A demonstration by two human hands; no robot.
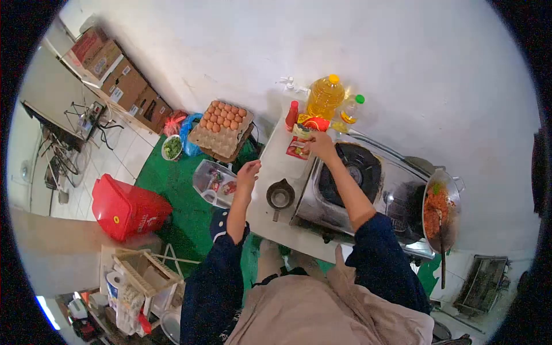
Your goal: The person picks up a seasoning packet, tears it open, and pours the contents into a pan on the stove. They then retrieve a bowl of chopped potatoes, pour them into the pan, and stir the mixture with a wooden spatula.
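My right hand [323, 146] is at the back of the counter, its fingers closed on the edge of a small yellowish sachet [301, 131]. Just below that sachet lies a red packet [297, 148]. Behind them are a red-and-yellow pack [314, 122] and a red sauce bottle [292, 116]. My left hand [248, 175] hovers at the counter's left edge, fingers loosely apart and holding nothing. Beside it, a clear plastic container [206, 183] has small red packets inside. A dark small pan [280, 196] sits on the counter between my arms.
A gas stove [348, 202] stands at right, with a pan of reddish food [441, 210] and a spatula [442, 253]. An oil jug [326, 98] and a green-capped bottle [352, 109] stand by the wall. Left are an egg tray [208, 140] and red bin [123, 208].
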